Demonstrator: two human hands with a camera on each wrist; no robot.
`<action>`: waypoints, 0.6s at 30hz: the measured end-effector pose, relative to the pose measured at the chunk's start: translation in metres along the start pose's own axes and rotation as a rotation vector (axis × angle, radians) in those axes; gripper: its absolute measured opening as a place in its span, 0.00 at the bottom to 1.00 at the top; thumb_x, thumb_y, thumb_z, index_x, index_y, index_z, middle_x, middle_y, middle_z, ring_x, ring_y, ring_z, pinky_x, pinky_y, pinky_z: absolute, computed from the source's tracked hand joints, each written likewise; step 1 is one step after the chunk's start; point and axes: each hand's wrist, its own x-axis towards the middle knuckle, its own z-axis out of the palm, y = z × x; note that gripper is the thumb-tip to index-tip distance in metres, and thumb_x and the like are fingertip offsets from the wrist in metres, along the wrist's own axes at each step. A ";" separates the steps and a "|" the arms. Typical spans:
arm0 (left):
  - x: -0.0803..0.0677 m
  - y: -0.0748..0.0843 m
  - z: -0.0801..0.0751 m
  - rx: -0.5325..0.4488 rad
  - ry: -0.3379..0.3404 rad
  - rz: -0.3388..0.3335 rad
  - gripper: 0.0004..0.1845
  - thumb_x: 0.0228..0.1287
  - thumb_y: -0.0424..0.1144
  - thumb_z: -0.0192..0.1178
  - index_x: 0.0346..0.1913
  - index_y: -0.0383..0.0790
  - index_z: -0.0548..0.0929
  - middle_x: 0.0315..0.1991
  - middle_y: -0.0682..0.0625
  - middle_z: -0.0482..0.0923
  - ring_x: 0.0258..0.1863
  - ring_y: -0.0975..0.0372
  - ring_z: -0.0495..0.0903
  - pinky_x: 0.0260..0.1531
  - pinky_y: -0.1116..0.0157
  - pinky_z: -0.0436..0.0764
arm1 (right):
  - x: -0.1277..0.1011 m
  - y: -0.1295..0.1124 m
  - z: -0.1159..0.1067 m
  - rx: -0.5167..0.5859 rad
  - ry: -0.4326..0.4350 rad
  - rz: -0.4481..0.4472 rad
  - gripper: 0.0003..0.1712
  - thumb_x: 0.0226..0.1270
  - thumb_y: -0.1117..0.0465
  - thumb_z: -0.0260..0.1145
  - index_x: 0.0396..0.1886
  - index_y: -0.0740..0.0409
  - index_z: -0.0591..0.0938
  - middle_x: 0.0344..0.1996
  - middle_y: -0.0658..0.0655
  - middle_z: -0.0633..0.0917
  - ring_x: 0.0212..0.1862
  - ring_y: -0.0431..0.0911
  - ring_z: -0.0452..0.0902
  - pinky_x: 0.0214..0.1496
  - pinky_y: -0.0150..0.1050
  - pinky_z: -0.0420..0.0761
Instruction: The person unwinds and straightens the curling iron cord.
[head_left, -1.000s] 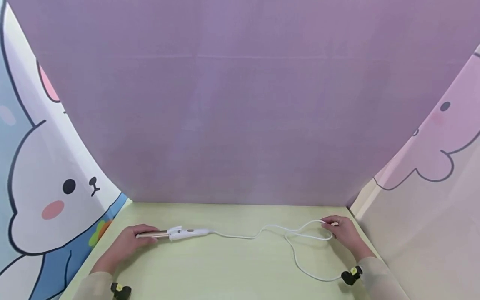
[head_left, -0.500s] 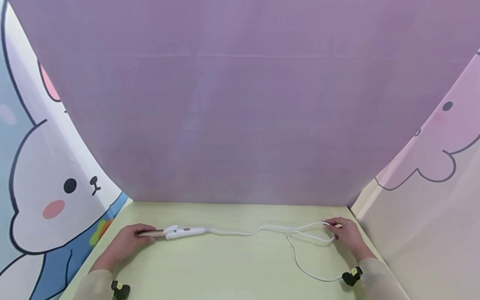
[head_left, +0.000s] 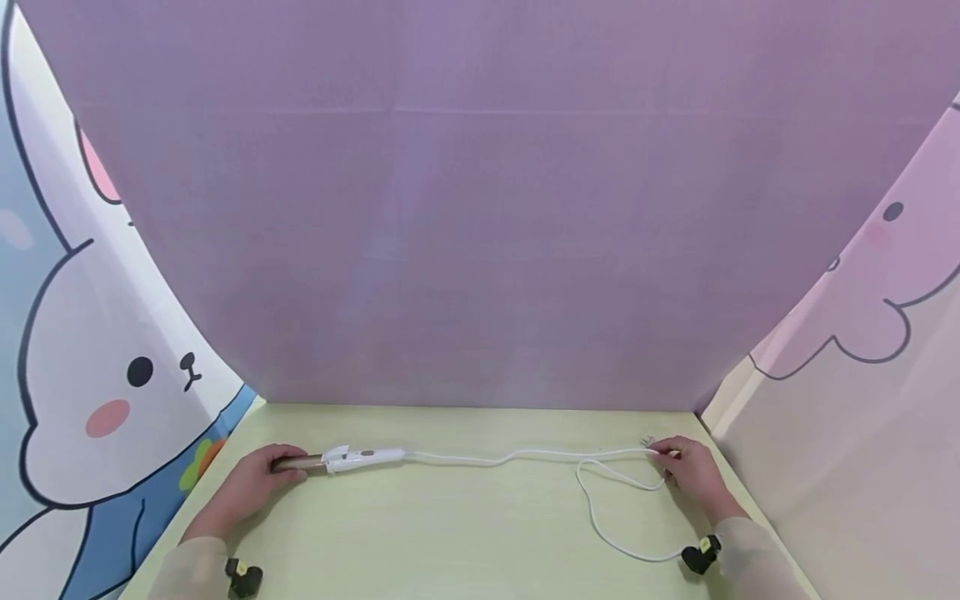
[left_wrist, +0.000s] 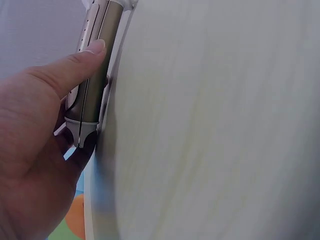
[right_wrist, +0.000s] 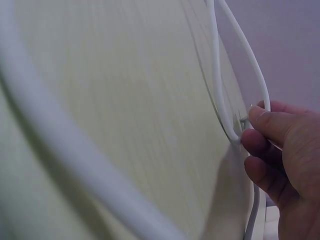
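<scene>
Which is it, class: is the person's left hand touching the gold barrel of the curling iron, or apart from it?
Touching. The left wrist view shows the left hand with its thumb pressed along the gold barrel.

Left hand at 8 o'clock, fingers curled in a grip, thumb laid straight, right hand at 4 o'clock, fingertips pinched, both forearms angled inward

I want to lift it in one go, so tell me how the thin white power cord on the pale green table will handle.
The thin white power cord will probably be floppy: it lies in loose curves and a loop. It looks light, so the right hand pinching its end would likely lift only part. It may drag the white and gold curling iron.
</scene>
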 end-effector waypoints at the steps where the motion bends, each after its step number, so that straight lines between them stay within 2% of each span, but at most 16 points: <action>1: 0.000 0.000 0.000 0.002 0.001 -0.001 0.17 0.73 0.41 0.76 0.59 0.40 0.90 0.56 0.44 0.88 0.55 0.51 0.83 0.60 0.42 0.80 | 0.000 0.000 0.000 -0.005 -0.003 -0.004 0.10 0.76 0.71 0.73 0.52 0.71 0.90 0.28 0.57 0.85 0.27 0.45 0.79 0.26 0.35 0.80; 8: 0.000 0.006 -0.001 0.002 -0.033 -0.011 0.19 0.72 0.45 0.77 0.59 0.41 0.90 0.57 0.45 0.88 0.55 0.51 0.83 0.60 0.40 0.80 | 0.000 0.005 0.002 -0.106 0.008 -0.062 0.09 0.74 0.69 0.75 0.51 0.66 0.91 0.38 0.55 0.89 0.34 0.43 0.78 0.33 0.34 0.79; 18: -0.001 0.008 -0.003 -0.001 -0.053 -0.023 0.19 0.73 0.42 0.76 0.62 0.40 0.89 0.61 0.41 0.86 0.60 0.46 0.82 0.63 0.36 0.78 | 0.000 0.005 0.005 -0.129 -0.012 -0.060 0.09 0.76 0.68 0.74 0.52 0.64 0.91 0.41 0.56 0.90 0.39 0.47 0.79 0.36 0.35 0.79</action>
